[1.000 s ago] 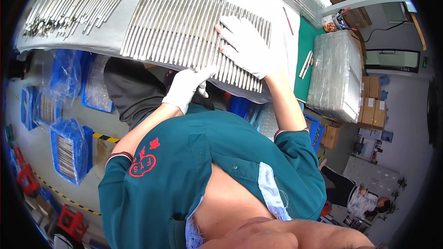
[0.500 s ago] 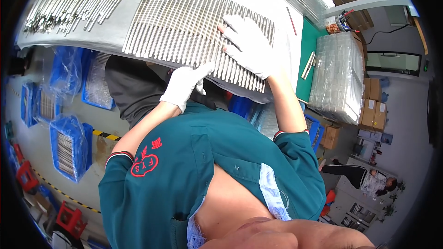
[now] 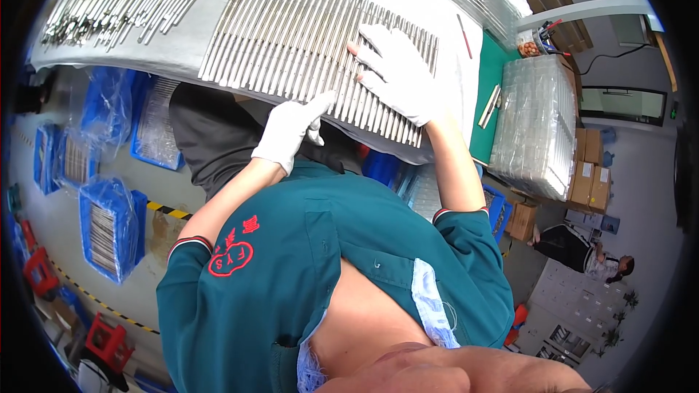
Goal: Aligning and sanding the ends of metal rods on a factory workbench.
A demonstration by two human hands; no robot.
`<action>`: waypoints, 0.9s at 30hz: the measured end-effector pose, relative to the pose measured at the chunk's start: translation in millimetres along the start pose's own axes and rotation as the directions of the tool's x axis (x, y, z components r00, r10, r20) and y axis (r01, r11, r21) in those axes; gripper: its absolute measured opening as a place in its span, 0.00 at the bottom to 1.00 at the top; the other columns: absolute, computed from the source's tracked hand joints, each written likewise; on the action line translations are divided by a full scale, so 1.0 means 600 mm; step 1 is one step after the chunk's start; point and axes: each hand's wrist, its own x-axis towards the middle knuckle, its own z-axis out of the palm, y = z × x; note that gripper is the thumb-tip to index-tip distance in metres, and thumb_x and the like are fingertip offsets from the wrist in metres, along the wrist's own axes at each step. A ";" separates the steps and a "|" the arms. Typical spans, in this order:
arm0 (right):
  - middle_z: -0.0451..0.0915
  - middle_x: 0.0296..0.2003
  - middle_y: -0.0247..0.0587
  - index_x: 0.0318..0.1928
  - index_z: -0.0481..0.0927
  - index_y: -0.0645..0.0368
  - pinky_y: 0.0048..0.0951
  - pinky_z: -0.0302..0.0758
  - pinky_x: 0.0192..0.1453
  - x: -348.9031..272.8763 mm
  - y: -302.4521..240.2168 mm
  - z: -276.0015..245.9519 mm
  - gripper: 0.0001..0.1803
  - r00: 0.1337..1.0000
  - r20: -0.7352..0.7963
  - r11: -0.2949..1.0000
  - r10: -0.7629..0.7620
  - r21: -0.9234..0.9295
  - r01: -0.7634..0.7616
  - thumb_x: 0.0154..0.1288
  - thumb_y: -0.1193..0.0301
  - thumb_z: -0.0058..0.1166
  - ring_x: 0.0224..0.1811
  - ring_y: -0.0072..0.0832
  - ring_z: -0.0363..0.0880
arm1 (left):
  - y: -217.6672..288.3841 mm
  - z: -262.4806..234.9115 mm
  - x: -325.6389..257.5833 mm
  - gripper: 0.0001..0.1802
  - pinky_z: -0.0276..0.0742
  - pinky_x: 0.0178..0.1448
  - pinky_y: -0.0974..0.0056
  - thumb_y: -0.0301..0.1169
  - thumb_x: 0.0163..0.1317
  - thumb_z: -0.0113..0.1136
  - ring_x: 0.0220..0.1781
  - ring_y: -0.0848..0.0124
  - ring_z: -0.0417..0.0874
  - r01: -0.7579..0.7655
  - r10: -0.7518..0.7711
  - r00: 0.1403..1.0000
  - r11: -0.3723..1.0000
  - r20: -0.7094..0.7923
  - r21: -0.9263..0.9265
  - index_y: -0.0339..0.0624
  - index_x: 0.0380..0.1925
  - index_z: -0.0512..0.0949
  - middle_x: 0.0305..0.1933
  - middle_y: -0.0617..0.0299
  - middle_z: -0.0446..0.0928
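Note:
A row of slim silvery metal rods (image 3: 269,36) lies side by side on the white-covered table (image 3: 171,51), their near ends along its front edge. My right hand (image 3: 400,76), in a white glove with some fingertips bare, is open and lies across the right part of the row, fingers spread. At the front edge my left hand (image 3: 286,133), also gloved, has its thumb stretched out against the near rod ends. The other fingers are half curled below the thumb, apart from it and partly hidden; I see nothing held in them.
A loose pile of rods (image 3: 135,0) lies at the far left. At the right are stacked clear plastic trays (image 3: 535,124), a red pen (image 3: 464,36) and a green mat (image 3: 486,76). Blue crates (image 3: 109,233) stand on the floor. Another person (image 3: 582,255) is far off at the right.
Both hands stay nearly where they were on the rods. The view has shifted slightly, and the distant person has changed position.

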 end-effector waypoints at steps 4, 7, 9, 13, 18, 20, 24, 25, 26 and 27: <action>0.64 0.67 0.48 0.64 0.73 0.50 0.44 0.51 0.76 -0.001 -0.001 -0.004 0.25 1.000 0.008 1.000 -0.005 0.007 0.005 0.69 0.57 0.47 0.71 0.44 0.59 | 0.000 -0.003 -0.001 0.23 0.73 0.26 0.67 0.44 0.58 0.68 0.17 0.75 0.72 0.035 -0.034 0.997 0.999 0.074 -0.014 0.37 0.15 0.77 0.14 0.63 0.70; 0.63 0.68 0.48 0.64 0.72 0.50 0.43 0.53 0.75 0.000 -0.003 -0.005 0.26 1.000 0.015 1.000 -0.006 0.005 0.006 0.68 0.59 0.49 0.71 0.45 0.58 | 0.003 -0.001 -0.002 0.21 0.72 0.26 0.68 0.43 0.58 0.68 0.17 0.75 0.71 0.034 -0.034 0.994 0.999 0.107 0.000 0.39 0.16 0.78 0.14 0.64 0.70; 0.63 0.68 0.48 0.64 0.72 0.50 0.43 0.53 0.75 0.000 -0.003 -0.005 0.26 1.000 0.013 1.000 -0.004 0.003 0.004 0.68 0.59 0.49 0.71 0.45 0.59 | 0.003 0.003 -0.002 0.21 0.72 0.26 0.68 0.43 0.59 0.68 0.17 0.76 0.71 0.042 -0.040 0.993 0.999 0.107 -0.013 0.39 0.16 0.78 0.14 0.64 0.70; 0.64 0.67 0.48 0.65 0.72 0.50 0.43 0.53 0.75 0.001 -0.002 -0.005 0.26 1.000 0.010 1.000 -0.016 0.003 0.016 0.68 0.60 0.49 0.71 0.45 0.59 | 0.002 0.002 0.001 0.22 0.72 0.26 0.68 0.44 0.58 0.68 0.18 0.76 0.72 0.063 -0.061 0.993 0.998 0.103 -0.017 0.37 0.17 0.78 0.15 0.64 0.71; 0.63 0.68 0.48 0.65 0.72 0.50 0.43 0.53 0.75 0.000 -0.002 -0.005 0.25 1.000 0.018 1.000 -0.007 0.003 0.007 0.69 0.60 0.49 0.71 0.45 0.59 | 0.013 -0.017 -0.001 0.25 0.73 0.26 0.67 0.49 0.55 0.70 0.19 0.74 0.74 -0.036 0.029 0.998 0.992 0.055 0.123 0.35 0.18 0.78 0.17 0.61 0.73; 0.63 0.68 0.49 0.64 0.72 0.50 0.43 0.53 0.75 0.002 -0.001 -0.004 0.25 1.000 0.029 1.000 0.004 -0.023 -0.003 0.69 0.60 0.48 0.71 0.45 0.58 | 0.014 -0.019 0.003 0.25 0.73 0.27 0.67 0.48 0.55 0.70 0.18 0.73 0.75 -0.002 -0.001 1.000 0.996 0.029 0.088 0.34 0.19 0.79 0.17 0.60 0.73; 0.63 0.67 0.49 0.64 0.72 0.51 0.44 0.53 0.75 0.003 -0.002 -0.006 0.25 0.999 0.033 1.000 0.004 -0.031 -0.003 0.69 0.59 0.48 0.71 0.45 0.58 | 0.012 -0.017 0.002 0.25 0.73 0.26 0.67 0.48 0.56 0.70 0.17 0.73 0.75 -0.026 0.028 0.999 0.992 -0.016 0.124 0.33 0.19 0.79 0.17 0.60 0.74; 0.63 0.67 0.49 0.64 0.72 0.51 0.44 0.53 0.75 0.003 -0.002 -0.005 0.25 0.999 0.033 1.000 -0.001 -0.021 0.002 0.69 0.59 0.48 0.71 0.45 0.58 | 0.011 -0.019 0.002 0.25 0.73 0.26 0.68 0.48 0.56 0.70 0.17 0.73 0.75 -0.039 0.041 0.999 0.989 -0.016 0.141 0.34 0.19 0.79 0.17 0.60 0.74; 0.63 0.67 0.49 0.64 0.72 0.51 0.43 0.52 0.75 0.003 -0.002 -0.003 0.25 0.999 0.033 1.000 -0.004 -0.011 0.005 0.69 0.59 0.47 0.71 0.45 0.58 | 0.009 -0.021 0.002 0.25 0.73 0.26 0.68 0.48 0.56 0.70 0.17 0.73 0.75 -0.040 0.043 0.999 0.989 -0.016 0.141 0.34 0.19 0.79 0.17 0.60 0.74; 0.63 0.67 0.49 0.64 0.72 0.51 0.43 0.52 0.75 0.003 -0.001 -0.003 0.25 0.999 0.032 1.000 -0.005 -0.012 0.006 0.69 0.59 0.47 0.71 0.45 0.58 | 0.008 -0.024 0.002 0.25 0.73 0.26 0.68 0.48 0.56 0.70 0.17 0.73 0.75 -0.035 0.035 0.999 0.992 0.003 0.119 0.34 0.19 0.79 0.18 0.60 0.74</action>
